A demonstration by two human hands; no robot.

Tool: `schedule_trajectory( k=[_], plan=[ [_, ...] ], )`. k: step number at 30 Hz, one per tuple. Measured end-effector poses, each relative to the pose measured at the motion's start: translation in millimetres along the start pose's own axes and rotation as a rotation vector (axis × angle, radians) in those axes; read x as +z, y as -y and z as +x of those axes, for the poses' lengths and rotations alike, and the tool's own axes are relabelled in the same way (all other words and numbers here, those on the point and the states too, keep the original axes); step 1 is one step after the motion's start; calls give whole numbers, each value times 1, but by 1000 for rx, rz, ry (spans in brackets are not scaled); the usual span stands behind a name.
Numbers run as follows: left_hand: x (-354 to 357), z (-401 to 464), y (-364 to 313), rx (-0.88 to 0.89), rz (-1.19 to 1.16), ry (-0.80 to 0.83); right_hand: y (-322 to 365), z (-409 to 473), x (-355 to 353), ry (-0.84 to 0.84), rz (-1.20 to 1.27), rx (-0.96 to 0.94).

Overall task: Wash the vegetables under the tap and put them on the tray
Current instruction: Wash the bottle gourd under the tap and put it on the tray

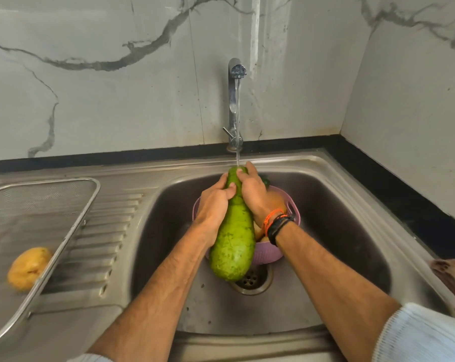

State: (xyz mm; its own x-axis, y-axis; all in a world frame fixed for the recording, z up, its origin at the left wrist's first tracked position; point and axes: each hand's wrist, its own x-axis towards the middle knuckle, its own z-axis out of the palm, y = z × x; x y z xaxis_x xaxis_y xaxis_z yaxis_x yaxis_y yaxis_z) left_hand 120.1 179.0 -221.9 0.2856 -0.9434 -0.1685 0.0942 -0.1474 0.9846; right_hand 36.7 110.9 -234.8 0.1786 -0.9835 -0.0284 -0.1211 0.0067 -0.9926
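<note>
A: Hands first. How do they sit?

B: Both on the narrow upper end of the long green gourd (234, 241). Left hand (212, 205) wraps the neck from the left, fingers curled round it, thumb across the front. Right hand (254, 192) clasps from the right, fingertips over the very top. Cords, orange and black (278, 223), on the right wrist.

A: Where is the gourd?

B: Held over the sink (352, 205), above the basin. Water (237, 121) runs from the tap (233, 100) and lands on its top end, just beside the right fingertips.

A: Surroundings?

B: A lilac plastic basket (267, 253) sits in the basin behind and under the gourd; yellowish produce shows in it, mostly hidden by the gourd and right wrist, kind unclear. Something dark green peeks out behind the right hand. The drain (252, 279) lies under the gourd's lower end. Left of the basin, on the ribbed drainboard, a metal mesh tray (64, 244) holds one yellow vegetable (27, 267), blurred. Marble-patterned wall (116, 87) behind.

A: Orientation?

B: Long axis runs away from the person: thin end far, toward the tap; fat rounded end near and low, over the drain.
</note>
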Motion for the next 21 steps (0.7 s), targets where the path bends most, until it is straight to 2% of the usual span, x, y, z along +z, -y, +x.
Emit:
schedule_trajectory(
  k=[5,8,13,18,21],
  plan=[
    [-7,5,7,-32,21,-60,-3,-8,10,67,-16,10],
    [-2,-1,4,-3,40,-4,3,-4,0,14,16,24],
    [-3,3,-1,17,101,-6,1,-23,9,44,-172,-69],
    [-2,-3,1,39,126,37,8,-14,5,-36,-128,-91],
    [-2,0,0,54,154,36,3,-19,6,-4,-179,-92]
  ],
)
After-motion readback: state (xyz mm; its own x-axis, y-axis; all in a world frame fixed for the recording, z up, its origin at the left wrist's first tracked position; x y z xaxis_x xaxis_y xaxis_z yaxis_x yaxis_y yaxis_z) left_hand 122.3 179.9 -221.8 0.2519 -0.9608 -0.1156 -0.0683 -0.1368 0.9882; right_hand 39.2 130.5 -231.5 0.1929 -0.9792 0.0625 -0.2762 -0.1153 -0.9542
